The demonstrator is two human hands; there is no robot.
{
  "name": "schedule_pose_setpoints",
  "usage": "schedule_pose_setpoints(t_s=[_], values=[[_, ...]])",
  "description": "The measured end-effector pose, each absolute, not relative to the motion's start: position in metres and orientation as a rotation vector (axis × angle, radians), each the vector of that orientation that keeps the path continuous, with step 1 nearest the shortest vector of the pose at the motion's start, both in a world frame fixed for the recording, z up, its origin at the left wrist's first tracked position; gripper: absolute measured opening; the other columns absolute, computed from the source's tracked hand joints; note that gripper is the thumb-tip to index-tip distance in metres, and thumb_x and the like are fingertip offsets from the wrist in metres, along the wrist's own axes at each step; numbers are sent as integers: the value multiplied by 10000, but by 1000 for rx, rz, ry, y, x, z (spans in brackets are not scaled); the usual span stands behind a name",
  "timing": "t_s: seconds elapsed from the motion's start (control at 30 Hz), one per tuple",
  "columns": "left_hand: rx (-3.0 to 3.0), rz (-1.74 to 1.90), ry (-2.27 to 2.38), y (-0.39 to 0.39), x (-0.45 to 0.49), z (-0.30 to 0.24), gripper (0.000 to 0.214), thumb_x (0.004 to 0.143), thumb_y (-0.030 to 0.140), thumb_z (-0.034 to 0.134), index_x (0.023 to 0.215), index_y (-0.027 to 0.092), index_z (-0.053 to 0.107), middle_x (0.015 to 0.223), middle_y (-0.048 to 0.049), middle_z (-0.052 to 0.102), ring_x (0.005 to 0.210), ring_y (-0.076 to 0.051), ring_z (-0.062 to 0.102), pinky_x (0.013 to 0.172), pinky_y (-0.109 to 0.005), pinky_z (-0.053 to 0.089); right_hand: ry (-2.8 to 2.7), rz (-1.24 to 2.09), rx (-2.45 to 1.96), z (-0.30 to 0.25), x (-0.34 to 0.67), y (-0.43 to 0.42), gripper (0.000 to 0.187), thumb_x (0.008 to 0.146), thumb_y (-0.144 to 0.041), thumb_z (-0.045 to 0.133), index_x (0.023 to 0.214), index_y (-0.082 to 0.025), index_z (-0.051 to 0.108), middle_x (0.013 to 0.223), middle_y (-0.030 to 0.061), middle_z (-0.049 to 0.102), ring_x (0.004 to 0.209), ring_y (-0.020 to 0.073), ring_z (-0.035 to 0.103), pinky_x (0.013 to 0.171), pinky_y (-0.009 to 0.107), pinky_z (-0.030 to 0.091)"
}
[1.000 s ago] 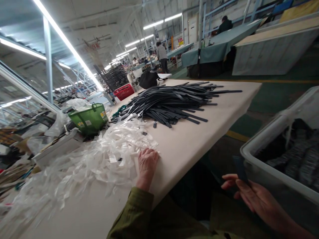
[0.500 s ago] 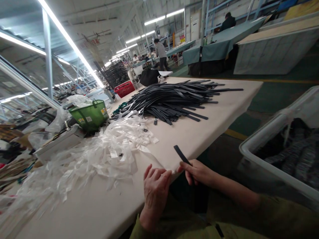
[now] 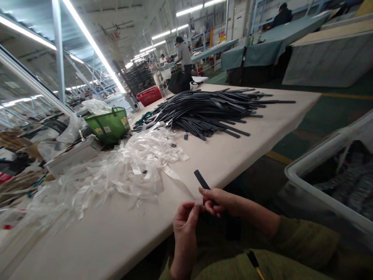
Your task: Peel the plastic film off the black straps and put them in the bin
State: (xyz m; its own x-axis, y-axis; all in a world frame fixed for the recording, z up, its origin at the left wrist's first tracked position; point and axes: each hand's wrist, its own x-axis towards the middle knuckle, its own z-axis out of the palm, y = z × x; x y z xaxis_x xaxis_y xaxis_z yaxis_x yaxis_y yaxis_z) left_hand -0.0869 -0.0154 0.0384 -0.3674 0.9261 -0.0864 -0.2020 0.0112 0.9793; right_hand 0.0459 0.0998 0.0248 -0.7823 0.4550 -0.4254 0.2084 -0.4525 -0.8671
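Just off the table's front edge, my left hand (image 3: 185, 227) pinches the end of a white translucent strip (image 3: 199, 201) between thumb and fingertips. Close beside it, my right hand (image 3: 223, 200) is closed around a flat black strap (image 3: 201, 179), whose rounded end points up and to the left. A dark part below that hand looks like the same strap hanging down. The fingertips of both hands nearly meet, and whether strip and strap are joined there is hidden. Beyond lie a heap of white strips (image 3: 140, 159) and a large bundle of black straps (image 3: 210, 111).
A green bag (image 3: 107, 126) stands at the left behind the white heap, with a red basket (image 3: 149, 96) farther back. On the right is a white bin (image 3: 294, 171) with dark fabric in it. The pale table (image 3: 116, 237) runs diagonally. Other people stand or sit far off.
My left hand has turned from a raised, fanned pose to a pinch showing the white strip. My right hand and the strap have shifted slightly left. The camera view has tilted a little.
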Motion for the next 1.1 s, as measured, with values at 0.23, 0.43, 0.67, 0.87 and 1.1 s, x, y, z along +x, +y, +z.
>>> schedule_pose_setpoints(t_s=[0.23,0.43,0.67,0.87,1.1], values=[[297,1544,1044,-22,-74,42,192,703,273,831,780,166,692,909,-36,744,886,-148,694,888,-255,514,-1459,2249,-896,41,37,87,520,703,-667,638,778,-153,604,453,-106,391,375,49,280,404,183,352],[356,1388,1151,-24,-79,29,461,744,509,759,1014,136,729,968,-126,758,907,-232,709,839,-319,523,-1598,1942,-1022,50,46,97,315,686,-453,699,694,-157,594,460,-68,504,400,65,412,411,184,303],[896,1195,1363,-13,-90,27,383,729,467,764,940,148,783,944,-100,779,901,-246,673,839,-308,489,-1769,1767,-1084,56,54,99,186,715,-330,663,665,-156,621,444,-63,518,412,81,444,425,194,326],[1057,1092,1380,-1,-87,26,250,786,378,709,891,165,787,851,-53,768,804,-208,643,779,-290,468,-1815,1687,-1091,61,53,95,149,717,-291,634,657,-157,607,471,-55,536,437,88,468,451,194,368],[984,1097,1323,9,-73,16,247,722,393,758,698,147,766,657,-16,673,674,-164,535,694,-284,412,-1808,1684,-1083,56,53,95,203,720,-358,635,664,-171,579,507,-44,541,442,103,488,439,205,391]])
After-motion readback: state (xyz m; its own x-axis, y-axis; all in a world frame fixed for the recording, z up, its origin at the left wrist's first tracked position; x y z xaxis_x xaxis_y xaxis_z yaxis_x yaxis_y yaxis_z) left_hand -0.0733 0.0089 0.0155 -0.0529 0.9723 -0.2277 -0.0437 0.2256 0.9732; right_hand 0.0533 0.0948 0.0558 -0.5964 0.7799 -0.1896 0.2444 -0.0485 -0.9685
